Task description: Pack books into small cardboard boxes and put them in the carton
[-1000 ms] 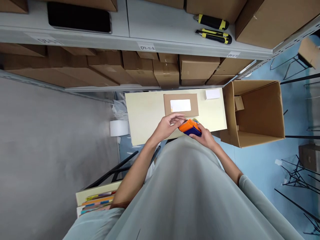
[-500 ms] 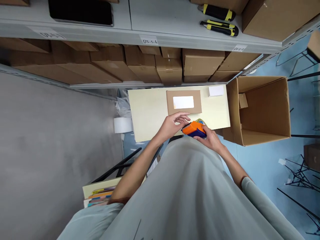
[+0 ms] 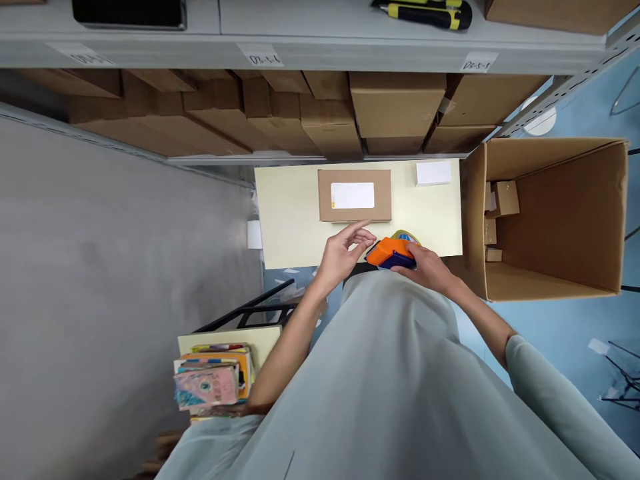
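Device: orange/blue handheld device (image 3: 391,253), over near edge of the surface (image 3: 290,220), twd its right half, held just above the person's front.
Right hand: right hand (image 3: 426,267) wrapped round the device from the right side, fingers closed on its body; thumb side hidden, can't tell more.
Left hand: left hand (image 3: 344,250) just left of the device, fingers loosely spread & half curled, holding nothing; fingertips near the device's left end, can't tell if touching.
Parcel: flat brown parcel (image 3: 355,195) w/ white label, lying flat mid-surface twd far edge, apart from both hands.
White pad: small white pad (image 3: 433,173) at far right corner of the surface.
Green item: bit of green/yellow sth (image 3: 406,236) peeking out behind the device, mostly hidden.
Big carton: open cardboard carton (image 3: 550,220) right beside the surface's right edge, on its side, a few small boxes (image 3: 503,198) inside at its left wall.
Shelf: shelf unit (image 3: 310,53) beyond the far edge; brown boxes on lower level, yellow/black cutters (image 3: 425,12) & a dark flat thing (image 3: 129,12) on upper level.
Books: stack of colourful books (image 3: 213,380) at lower left, well apart from the surface.
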Demonstrator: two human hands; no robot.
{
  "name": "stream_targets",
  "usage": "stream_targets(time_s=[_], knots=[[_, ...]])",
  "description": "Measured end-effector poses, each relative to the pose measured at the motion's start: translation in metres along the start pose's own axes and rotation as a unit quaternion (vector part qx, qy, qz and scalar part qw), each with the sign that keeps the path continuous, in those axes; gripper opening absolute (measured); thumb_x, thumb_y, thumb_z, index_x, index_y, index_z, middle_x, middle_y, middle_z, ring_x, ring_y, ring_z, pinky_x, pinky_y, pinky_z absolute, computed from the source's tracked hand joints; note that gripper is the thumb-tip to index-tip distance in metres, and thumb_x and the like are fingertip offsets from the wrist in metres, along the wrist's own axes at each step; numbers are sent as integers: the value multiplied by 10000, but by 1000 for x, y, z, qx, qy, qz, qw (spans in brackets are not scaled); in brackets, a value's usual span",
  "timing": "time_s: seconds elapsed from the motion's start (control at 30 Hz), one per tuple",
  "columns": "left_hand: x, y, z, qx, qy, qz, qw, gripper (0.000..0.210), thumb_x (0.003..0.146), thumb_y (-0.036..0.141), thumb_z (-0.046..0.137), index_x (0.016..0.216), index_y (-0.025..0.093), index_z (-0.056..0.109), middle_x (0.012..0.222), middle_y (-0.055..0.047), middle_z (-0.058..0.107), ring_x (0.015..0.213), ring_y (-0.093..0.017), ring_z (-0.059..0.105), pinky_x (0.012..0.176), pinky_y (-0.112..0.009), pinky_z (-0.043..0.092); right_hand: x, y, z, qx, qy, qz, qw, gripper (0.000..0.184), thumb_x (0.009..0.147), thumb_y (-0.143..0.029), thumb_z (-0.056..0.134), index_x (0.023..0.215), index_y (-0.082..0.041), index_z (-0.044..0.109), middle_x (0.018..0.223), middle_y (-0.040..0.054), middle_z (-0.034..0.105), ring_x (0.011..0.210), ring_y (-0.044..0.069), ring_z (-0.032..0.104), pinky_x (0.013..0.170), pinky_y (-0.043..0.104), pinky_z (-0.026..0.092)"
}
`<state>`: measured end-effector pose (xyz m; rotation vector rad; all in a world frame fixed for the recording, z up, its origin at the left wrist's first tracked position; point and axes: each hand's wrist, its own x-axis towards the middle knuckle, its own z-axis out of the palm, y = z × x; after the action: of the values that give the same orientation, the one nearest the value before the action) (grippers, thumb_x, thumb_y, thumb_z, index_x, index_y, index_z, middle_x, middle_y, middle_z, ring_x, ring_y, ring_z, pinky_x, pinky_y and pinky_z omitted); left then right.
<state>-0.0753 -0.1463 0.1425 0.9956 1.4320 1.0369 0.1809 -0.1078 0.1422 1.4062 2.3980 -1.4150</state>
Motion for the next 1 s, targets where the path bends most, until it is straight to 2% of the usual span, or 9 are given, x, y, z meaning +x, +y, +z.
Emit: stream_targets(time_s=[0.2, 0.43, 0.53, 0.63, 0.73, 0.83, 1.0], knots=[[-7, -24, 20, -21, 13, -17, 1000, 579, 887, 507, 836, 1369, 203, 727, 1033, -85, 810, 984, -217, 772, 1000, -417, 611, -11, 27, -17, 9, -56, -1, 998, 406, 975, -661, 698, 1152, -300, 644, 887, 49, 732, 782, 307, 724, 705, 400, 510], [-13, -46, 53, -45, 29, -47, 997, 616, 853, 535, 856, 1349, 189, 739, 1035, -89, 811, 988, -215, 771, 994, -412, 611, -27, 55, -27, -38, -85, -6, 996, 419, 999, -642, 673, 1207, -278, 650, 963, 86, 767, 796, 323, 736, 700, 399, 510], [-11, -50, 46, -37, 86, -36, 995, 572, 849, 533, 857, 1297, 190, 763, 1034, -87, 810, 970, -210, 766, 990, -407, 613, -28, 72, -34, -70, -92, 2, 993, 462, 1011, -674, 639, 1225, -265, 649, 922, 89, 766, 771, 330, 734, 703, 407, 508], [-11, -56, 22, -22, 157, -27, 987, 580, 813, 533, 887, 1274, 201, 769, 1026, -81, 806, 970, -210, 761, 974, -395, 616, -25, 92, -45, -103, -91, 4, 990, 499, 1020, -703, 603, 1241, -258, 647, 913, 90, 760, 761, 334, 733, 696, 416, 512], [-10, -70, 6, -33, 177, -25, 983, 630, 762, 516, 926, 1282, 200, 760, 996, -80, 805, 961, -209, 763, 957, -385, 619, -15, 110, -53, -128, -86, -36, 987, 520, 1039, -705, 560, 1284, -252, 626, 1006, 111, 766, 841, 352, 745, 714, 436, 534], [-5, -96, 10, -56, 191, -36, 979, 674, 709, 486, 950, 1287, 205, 748, 986, -71, 805, 952, -204, 765, 946, -381, 618, 2, 125, -53, -165, -67, -75, 981, 558, 1063, -685, 521, 1353, -213, 587, 1071, 153, 764, 981, 395, 740, 813, 488, 558], [16, -148, 39, -94, 244, -73, 962, 697, 660, 377, 928, 1294, 188, 710, 911, -38, 795, 917, -196, 774, 936, -374, 614, 43, 147, -42, -282, -41, -72, 956, 661, 1083, -690, 439, 1338, -92, 557, 1040, 252, 756, 1057, 458, 705, 957, 577, 526]])
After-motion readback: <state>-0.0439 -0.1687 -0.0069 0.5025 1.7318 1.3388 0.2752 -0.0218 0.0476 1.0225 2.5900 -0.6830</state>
